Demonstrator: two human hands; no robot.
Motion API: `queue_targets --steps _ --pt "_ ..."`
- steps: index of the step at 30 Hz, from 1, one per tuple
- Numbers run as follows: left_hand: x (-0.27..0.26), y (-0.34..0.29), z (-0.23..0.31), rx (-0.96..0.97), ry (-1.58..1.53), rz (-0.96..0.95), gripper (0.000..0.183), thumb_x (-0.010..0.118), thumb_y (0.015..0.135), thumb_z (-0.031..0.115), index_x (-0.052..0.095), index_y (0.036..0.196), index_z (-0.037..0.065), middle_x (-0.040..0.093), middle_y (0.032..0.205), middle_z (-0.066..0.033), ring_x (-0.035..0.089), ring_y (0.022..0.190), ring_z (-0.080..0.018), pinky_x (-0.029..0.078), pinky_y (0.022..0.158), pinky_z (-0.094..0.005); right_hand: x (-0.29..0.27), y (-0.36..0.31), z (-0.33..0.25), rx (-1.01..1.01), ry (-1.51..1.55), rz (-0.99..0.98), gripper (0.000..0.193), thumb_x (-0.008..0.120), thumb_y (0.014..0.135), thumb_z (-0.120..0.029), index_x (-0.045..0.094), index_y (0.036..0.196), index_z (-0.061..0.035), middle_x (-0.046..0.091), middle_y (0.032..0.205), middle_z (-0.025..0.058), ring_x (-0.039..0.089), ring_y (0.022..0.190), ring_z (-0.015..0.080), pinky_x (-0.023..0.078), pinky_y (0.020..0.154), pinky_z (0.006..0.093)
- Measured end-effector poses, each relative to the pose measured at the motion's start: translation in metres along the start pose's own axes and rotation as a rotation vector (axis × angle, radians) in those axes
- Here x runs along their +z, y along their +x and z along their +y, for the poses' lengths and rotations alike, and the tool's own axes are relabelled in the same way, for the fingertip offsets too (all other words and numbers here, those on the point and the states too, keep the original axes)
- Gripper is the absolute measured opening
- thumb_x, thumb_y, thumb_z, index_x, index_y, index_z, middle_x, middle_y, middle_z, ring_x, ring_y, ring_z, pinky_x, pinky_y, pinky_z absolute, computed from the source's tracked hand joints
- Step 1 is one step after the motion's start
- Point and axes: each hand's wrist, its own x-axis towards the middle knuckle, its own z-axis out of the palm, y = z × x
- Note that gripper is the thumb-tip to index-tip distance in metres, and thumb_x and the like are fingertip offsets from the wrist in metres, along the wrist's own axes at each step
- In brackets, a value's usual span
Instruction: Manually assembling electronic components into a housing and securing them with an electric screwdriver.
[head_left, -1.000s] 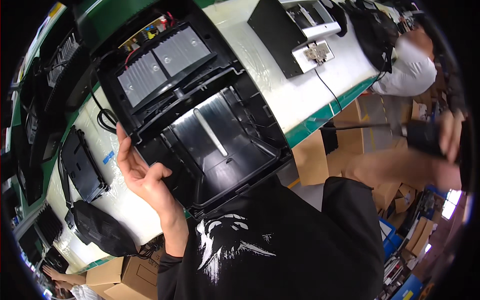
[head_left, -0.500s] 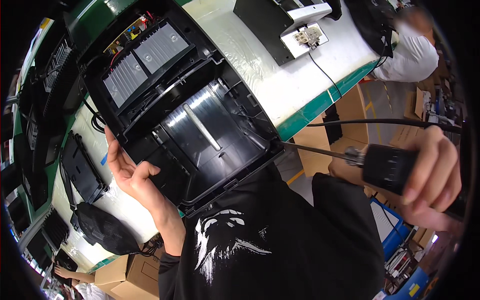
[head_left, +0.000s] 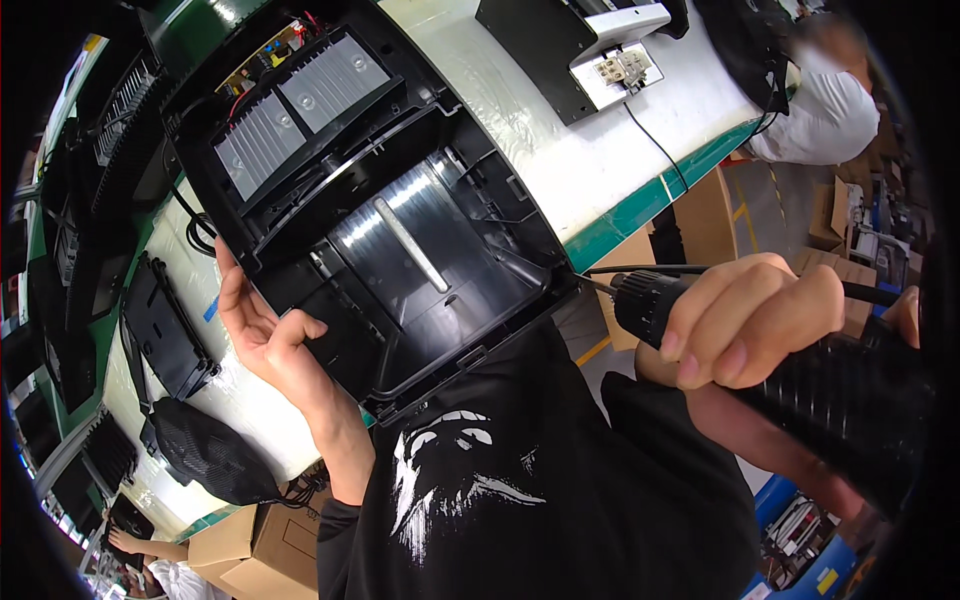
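Note:
A large black plastic housing (head_left: 445, 315) lies tilted in front of me, its open side up, partly over the worktable's edge. Inside it are a shiny curved panel with a slot and two grey finned metal blocks (head_left: 265, 140). My left hand (head_left: 270, 335) holds the housing's left side, with the thumb bent over and some fingers hidden behind the edge. My right hand (head_left: 755, 315) is wrapped round a black electric screwdriver (head_left: 650, 305) with a ribbed collar. Its thin bit reaches the housing's near right corner; whether it sits in a screw is too small to tell.
The worktable (head_left: 500, 95) has a white top and green edge. A bracket (head_left: 625, 70) with a connector stands at the back right. A flat black part (head_left: 170, 330) and a mesh bag (head_left: 210, 455) lie left. Cardboard boxes (head_left: 265, 550) stand below. Another person's sleeve (head_left: 830, 120) shows at right.
My right hand has brought the screwdriver left, closer to the housing's near right corner, and more of its bit is now covered. The housing and my left hand have shifted slightly in the picture.

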Motion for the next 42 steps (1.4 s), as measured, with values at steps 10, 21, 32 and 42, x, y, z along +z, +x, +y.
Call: queue_targets --steps 10,21,32,42 --pt "-0.004 -0.003 -0.003 0.035 -0.017 -0.034 0.066 0.038 0.044 -0.014 0.048 0.108 -0.001 0.034 0.14 -0.0208 0.031 0.132 -0.0276 0.027 0.108 -0.0301 0.018 -0.008 0.025 -0.27 -0.071 0.063 0.067 0.061 0.075 -0.056 0.032 0.115 -0.011 0.052 0.065 0.0098 0.052 0.043 0.0188 0.045 0.038 0.0276" --pt "0.002 -0.002 0.002 -0.012 -0.09 -0.038 0.066 0.038 0.049 -0.015 0.047 0.112 0.0 0.033 0.142 -0.0189 0.033 0.131 -0.0277 0.043 0.081 -0.0191 0.014 0.001 0.041 -0.369 0.054 0.099 0.073 0.061 0.074 -0.062 0.032 0.117 -0.0112 0.049 0.062 0.0088 0.049 0.039 0.0176 0.044 0.034 0.0262" --pt "0.001 -0.001 0.001 -0.019 -0.146 -0.035 0.064 0.038 0.044 -0.015 0.047 0.104 0.002 0.032 0.142 -0.0192 0.028 0.134 -0.0272 0.022 0.109 -0.0297 0.009 0.002 0.027 -0.331 0.102 0.087 0.076 0.062 0.076 -0.058 0.03 0.124 -0.009 0.05 0.064 0.0094 0.052 0.044 0.0187 0.046 0.036 0.0278" --pt "-0.001 -0.001 0.002 -0.058 -0.162 -0.041 0.062 0.037 0.044 -0.015 0.048 0.102 0.004 0.032 0.143 -0.0183 0.029 0.133 -0.0274 0.031 0.103 -0.0265 -0.126 0.016 -0.033 -0.684 -0.291 0.738 0.084 0.033 0.068 -0.085 0.044 0.098 -0.0077 0.044 0.063 0.0031 0.043 0.043 0.0151 0.038 0.043 0.0292"
